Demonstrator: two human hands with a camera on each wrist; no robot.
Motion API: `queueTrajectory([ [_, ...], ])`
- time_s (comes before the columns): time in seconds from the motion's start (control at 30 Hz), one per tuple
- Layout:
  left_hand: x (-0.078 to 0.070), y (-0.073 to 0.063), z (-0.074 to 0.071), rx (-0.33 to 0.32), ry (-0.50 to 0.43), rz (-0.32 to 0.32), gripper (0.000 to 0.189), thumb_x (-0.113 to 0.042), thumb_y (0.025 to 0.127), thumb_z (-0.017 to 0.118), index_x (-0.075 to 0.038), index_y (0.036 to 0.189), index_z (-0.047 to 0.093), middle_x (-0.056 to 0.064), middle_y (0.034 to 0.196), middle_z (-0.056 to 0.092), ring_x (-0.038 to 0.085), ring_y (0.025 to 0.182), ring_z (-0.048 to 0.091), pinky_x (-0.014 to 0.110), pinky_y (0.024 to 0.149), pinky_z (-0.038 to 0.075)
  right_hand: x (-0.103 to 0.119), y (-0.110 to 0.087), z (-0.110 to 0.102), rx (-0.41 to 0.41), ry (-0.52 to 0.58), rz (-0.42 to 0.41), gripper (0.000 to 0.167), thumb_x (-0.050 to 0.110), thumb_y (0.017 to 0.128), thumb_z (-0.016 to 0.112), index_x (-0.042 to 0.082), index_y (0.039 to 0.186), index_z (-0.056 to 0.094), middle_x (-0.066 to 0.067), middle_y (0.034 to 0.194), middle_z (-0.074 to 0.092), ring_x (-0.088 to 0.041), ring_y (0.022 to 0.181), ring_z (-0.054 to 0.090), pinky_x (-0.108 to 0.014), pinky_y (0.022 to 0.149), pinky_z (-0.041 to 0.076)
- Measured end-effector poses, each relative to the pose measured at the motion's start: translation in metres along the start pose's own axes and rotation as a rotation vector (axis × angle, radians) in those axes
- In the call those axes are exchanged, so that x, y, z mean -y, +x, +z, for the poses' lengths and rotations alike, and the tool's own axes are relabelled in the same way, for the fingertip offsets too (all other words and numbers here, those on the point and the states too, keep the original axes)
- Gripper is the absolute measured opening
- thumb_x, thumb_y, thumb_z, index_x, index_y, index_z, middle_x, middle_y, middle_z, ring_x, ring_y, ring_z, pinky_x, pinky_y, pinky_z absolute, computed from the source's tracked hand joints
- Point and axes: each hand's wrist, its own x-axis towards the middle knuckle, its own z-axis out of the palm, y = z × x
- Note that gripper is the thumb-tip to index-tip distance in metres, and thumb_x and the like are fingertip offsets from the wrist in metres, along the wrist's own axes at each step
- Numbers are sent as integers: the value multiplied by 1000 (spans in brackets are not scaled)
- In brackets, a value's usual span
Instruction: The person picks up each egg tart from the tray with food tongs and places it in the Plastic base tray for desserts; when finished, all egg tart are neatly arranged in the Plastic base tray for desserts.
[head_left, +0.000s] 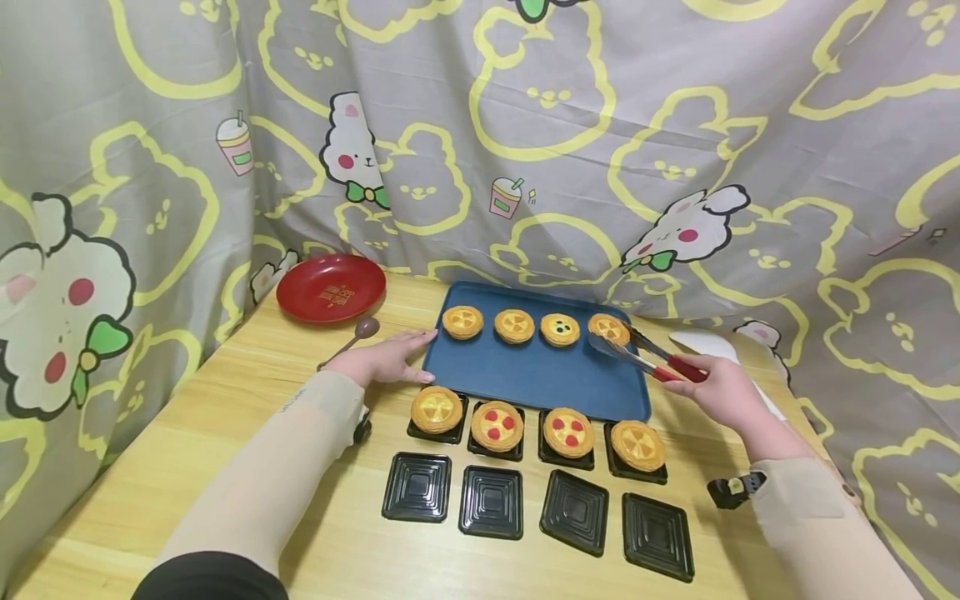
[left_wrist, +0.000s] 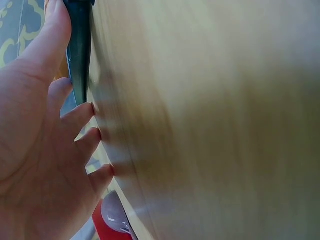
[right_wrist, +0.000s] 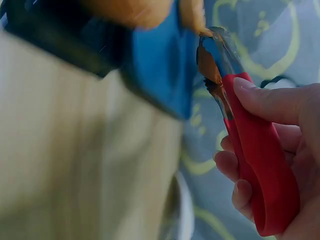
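My right hand grips the red handles of metal tongs, whose tips stand at either side of the rightmost egg tart on a blue tray. To its left in that row lie a tart with dark berries and two with yellow wedge-shaped topping. At the tray's left edge is my left hand, fingers spread and thumb against the rim. The left wrist view shows its fingertips down at the wooden tabletop. In the right wrist view, thumb and fingers wrap the tongs.
In front of the tray, several tarts sit on black square plastic bases, with a row of bare black bases nearer me. A red plate and brown spoon lie left. A white dish is partly behind my right hand.
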Motion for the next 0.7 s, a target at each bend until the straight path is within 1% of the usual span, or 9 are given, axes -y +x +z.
queueTrajectory([
  [0.17, -1, -1, -1, 1, -4, 1, 94, -46, 92, 68, -6, 159, 15, 25, 160, 15, 41, 146, 13, 55, 116, 14, 39, -4, -5, -15, 23, -84, 57, 22, 84, 81, -7, 129, 61, -28, 111, 65, -30, 83, 60, -32, 60, 50],
  [0.27, -2, -2, -2, 2, -8, -2, 94, -45, 92, 68, -6, 159, 15, 24, 160, 15, 41, 147, 13, 54, 116, 14, 67, -10, -1, 10, 60, -127, 57, 23, 84, 82, -1, 132, 62, -23, 116, 65, -27, 81, 58, -32, 60, 50],
  [0.33, -2, -2, -2, 2, -7, -6, 94, -45, 91, 68, -7, 159, 15, 24, 160, 15, 40, 147, 13, 54, 116, 14, 85, -15, 5, 40, 86, -176, 56, 24, 84, 82, 3, 132, 63, -18, 114, 66, -25, 81, 57, -33, 62, 50],
  [0.47, -2, -2, -2, 0, -8, -8, 94, -45, 91, 69, -7, 159, 15, 24, 160, 15, 41, 147, 13, 54, 116, 13, 122, -29, 21, 130, 148, -269, 55, 22, 82, 83, 9, 132, 65, -6, 107, 65, -21, 75, 55, -31, 59, 49],
  [0.57, 0, -1, -1, 0, -8, -7, 94, -45, 91, 69, -7, 159, 15, 24, 161, 15, 41, 147, 12, 54, 117, 13, 147, -43, 34, 202, 179, -322, 57, 22, 81, 84, 13, 133, 65, 5, 105, 64, -19, 78, 56, -31, 62, 49],
  [0.7, 1, 0, 0, 2, -11, -4, 94, -45, 92, 68, -9, 159, 14, 23, 161, 14, 40, 147, 12, 54, 117, 14, 170, -59, 49, 275, 169, -406, 57, 28, 81, 84, 21, 134, 65, 14, 110, 63, -16, 87, 58, -34, 72, 50],
])
